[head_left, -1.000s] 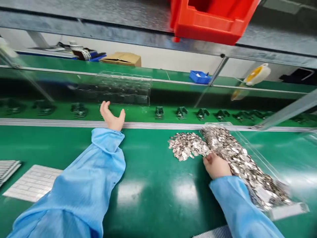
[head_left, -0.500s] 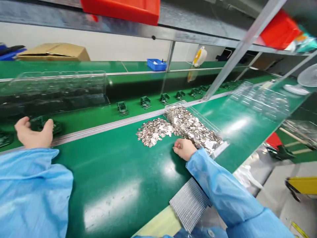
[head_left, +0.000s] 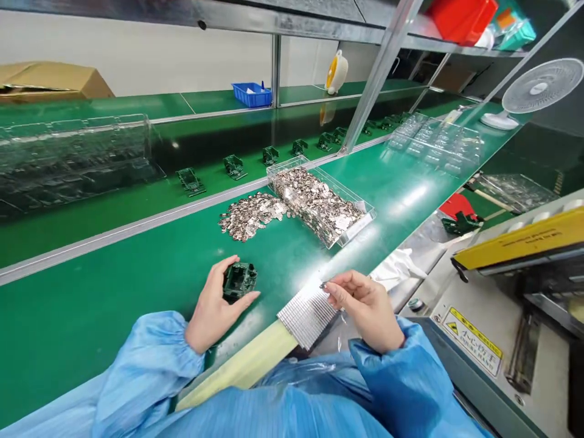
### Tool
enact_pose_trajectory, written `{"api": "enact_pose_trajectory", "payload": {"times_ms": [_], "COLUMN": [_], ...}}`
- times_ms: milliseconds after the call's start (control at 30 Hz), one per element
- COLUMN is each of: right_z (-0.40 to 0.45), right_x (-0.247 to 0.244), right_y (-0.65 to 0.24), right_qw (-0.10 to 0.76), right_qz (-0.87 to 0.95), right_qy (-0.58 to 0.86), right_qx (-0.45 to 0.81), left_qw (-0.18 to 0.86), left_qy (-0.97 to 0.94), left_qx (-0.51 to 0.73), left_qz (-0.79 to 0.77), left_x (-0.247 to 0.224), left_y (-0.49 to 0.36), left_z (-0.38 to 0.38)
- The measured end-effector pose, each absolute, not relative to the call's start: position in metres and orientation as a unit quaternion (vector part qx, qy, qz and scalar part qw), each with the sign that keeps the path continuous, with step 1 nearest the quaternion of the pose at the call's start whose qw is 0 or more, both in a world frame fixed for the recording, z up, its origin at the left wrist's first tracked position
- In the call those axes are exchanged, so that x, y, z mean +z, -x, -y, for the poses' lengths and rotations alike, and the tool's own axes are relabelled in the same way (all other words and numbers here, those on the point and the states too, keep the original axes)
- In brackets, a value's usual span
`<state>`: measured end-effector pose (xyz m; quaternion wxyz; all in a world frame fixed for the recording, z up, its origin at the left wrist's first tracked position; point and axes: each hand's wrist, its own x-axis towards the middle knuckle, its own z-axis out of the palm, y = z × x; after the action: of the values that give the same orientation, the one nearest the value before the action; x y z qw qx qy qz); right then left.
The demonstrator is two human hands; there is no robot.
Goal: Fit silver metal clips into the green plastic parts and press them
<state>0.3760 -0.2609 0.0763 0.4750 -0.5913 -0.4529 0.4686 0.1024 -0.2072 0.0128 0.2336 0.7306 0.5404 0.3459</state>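
Observation:
My left hand (head_left: 215, 307) holds a dark green circuit board assembly (head_left: 240, 280) between thumb and fingers, over the green work surface near its front edge. To the right, my right hand (head_left: 365, 307) pinches a small metal piece (head_left: 324, 286) at its fingertips, above a ribbed grey pad (head_left: 308, 313). A pile of small silvery metal pieces (head_left: 250, 214) lies beyond my hands. Beside the pile, a clear tray (head_left: 360, 226) is full of similar pieces. More green board assemblies (head_left: 190, 180) stand in a row behind the metal rail.
Clear plastic trays (head_left: 77, 158) stand at the back left, and others (head_left: 438, 143) at the back right. A blue bin (head_left: 252, 95) sits on the rear ledge. At right are a white fan (head_left: 538, 88) and a machine with a yellow bar (head_left: 524, 237).
My left hand has come from the far left to the front middle with a board assembly. My right hand has moved from beside the metal pieces toward my body. The camera view has shifted.

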Motion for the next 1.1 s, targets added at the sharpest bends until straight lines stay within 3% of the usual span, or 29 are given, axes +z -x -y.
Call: {"api": "enact_pose_trajectory", "payload": {"times_ms": [367, 500, 633, 767, 1100], "right_z": [0.315, 0.322, 0.327, 0.335, 0.337], "right_x": [0.05, 0.049, 0.047, 0.046, 0.036], "right_y": [-0.383, -0.372, -0.367, -0.363, -0.344], "right_qw": [0.529, 0.54, 0.586, 0.604, 0.6], "right_qz": [0.416, 0.425, 0.434, 0.409, 0.386], "right_qy": [0.59, 0.572, 0.565, 0.585, 0.6], "right_qx": [0.446, 0.448, 0.386, 0.353, 0.362], "left_qw": [0.238, 0.251, 0.418, 0.611, 0.683], "left_qy": [-0.814, -0.809, -0.722, -0.629, -0.598], "left_qx": [0.2, 0.296, 0.389, 0.338, 0.299], "left_qz": [-0.491, -0.442, -0.392, -0.342, -0.296], "left_x": [0.015, 0.026, 0.041, 0.047, 0.035], "left_y": [-0.072, -0.101, -0.158, -0.2, -0.204], "left_z": [0.19, 0.197, 0.226, 0.251, 0.261]}}
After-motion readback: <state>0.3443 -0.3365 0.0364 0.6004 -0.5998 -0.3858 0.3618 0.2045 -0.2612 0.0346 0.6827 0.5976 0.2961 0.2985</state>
